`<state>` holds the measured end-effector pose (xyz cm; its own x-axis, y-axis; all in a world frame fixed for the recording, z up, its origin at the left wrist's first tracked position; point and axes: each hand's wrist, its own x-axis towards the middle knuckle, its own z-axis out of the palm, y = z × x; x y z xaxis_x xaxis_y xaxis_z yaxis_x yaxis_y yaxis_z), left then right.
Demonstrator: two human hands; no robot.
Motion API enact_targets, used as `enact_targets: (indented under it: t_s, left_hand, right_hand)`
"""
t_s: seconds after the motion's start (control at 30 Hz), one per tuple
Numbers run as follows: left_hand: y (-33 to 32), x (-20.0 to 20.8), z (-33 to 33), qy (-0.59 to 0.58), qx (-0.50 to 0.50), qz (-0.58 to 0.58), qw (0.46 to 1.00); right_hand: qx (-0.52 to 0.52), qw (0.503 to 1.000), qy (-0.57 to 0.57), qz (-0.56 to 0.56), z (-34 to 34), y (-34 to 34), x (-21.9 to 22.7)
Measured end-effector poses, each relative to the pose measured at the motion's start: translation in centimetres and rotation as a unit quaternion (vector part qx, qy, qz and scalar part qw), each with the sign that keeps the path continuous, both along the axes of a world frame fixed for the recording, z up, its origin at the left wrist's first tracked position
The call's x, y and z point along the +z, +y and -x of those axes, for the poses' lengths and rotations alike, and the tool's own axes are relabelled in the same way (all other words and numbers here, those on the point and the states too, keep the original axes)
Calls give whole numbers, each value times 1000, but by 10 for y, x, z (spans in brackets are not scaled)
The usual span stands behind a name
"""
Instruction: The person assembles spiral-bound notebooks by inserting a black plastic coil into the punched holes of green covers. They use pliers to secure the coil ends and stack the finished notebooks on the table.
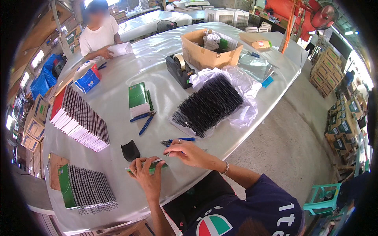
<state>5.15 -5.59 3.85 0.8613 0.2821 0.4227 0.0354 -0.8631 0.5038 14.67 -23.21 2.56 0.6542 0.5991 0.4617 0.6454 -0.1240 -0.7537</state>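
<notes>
My left hand [146, 173] is closed round a small green notebook [152, 168] close to the table's near edge, thumb and fingers pressing on its edge. Just right of it, my right hand [188, 153] pinches something small and dark by the notebook's end, too small to make out. Blue-handled cutting pliers [169, 142] lie right behind my right hand. A black curved piece [130, 151] rests beyond my left hand. Farther off are a second pair of blue-handled pliers [145, 121] and a few green notebooks [138, 95]. Black plastic spiral coils [210, 104] are heaped on white wrapping.
Tall stacks of spiral-bound notebooks, one red-covered [80, 120] and one green-covered [87, 188], stand at left. A tape dispenser [179, 72] and an open cardboard box [212, 49] sit toward the back. Across the table, a person [98, 35] handles a white bundle. A green stool [323, 198] stands right.
</notes>
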Motion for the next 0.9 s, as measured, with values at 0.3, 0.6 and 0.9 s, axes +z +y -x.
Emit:
enact_targets:
  t_s: [0.3,0.6,0.9]
  left_hand:
    - [8,-13,-2,-18,0,6,1000]
    - [6,-12,-2,-3,-19,14,1000]
    - [4,-11,-2,-1,-18,-14,1000]
  right_hand:
    - [58,989,133,28,7,5,12]
    - [104,979,159,-67,9,3,13]
    - [47,999,28,-6,13,9,2]
